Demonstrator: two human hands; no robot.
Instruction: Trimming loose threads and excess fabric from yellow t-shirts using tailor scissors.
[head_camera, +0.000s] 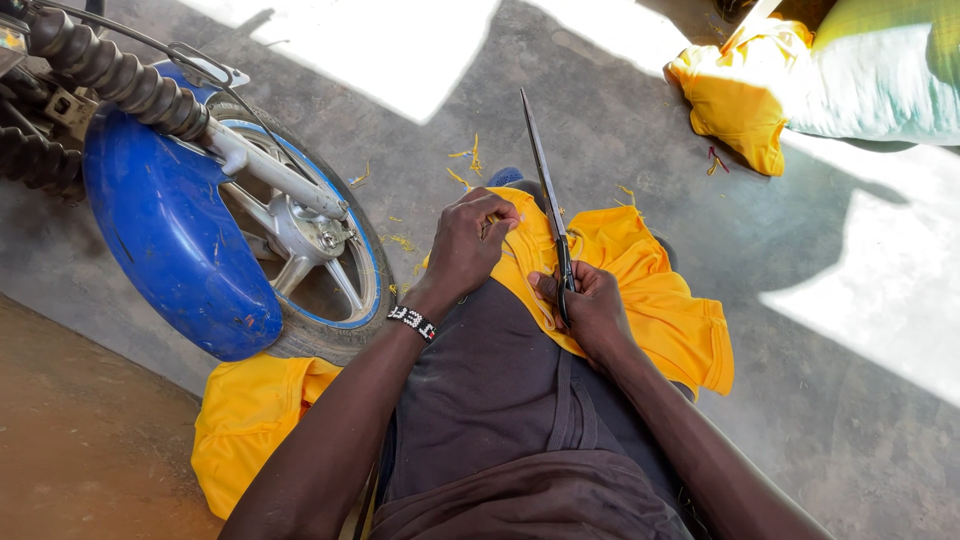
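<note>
Fingers (495, 222) of left hand (465, 245) pinch bright yellow cloth (650, 290) at frame centre; right hand (590, 305) clamps scissors (548, 195), blades together. Motorcycle wheel (300, 240) crowds left; bare concrete floor (830, 300) right.

pale green-and-white sack (880, 70), perhaps woven plastic, at the top right corner

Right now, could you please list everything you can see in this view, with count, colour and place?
yellow garment: one, yellow, across the lap, draping to the floor.
scissors: one pair, dark metal, blades closed, pointing away.
motorbike wheel: one, blue mudguard and rim, left.
yellow cloth bundle: one, yellow, upper right floor.
sack: one, pale green, top right.
thread scraps: several, yellow, on the concrete floor.
beaded wristband: one, black and white, left wrist.
left hand: pinching the garment.
right hand: gripping the scissors.
</note>
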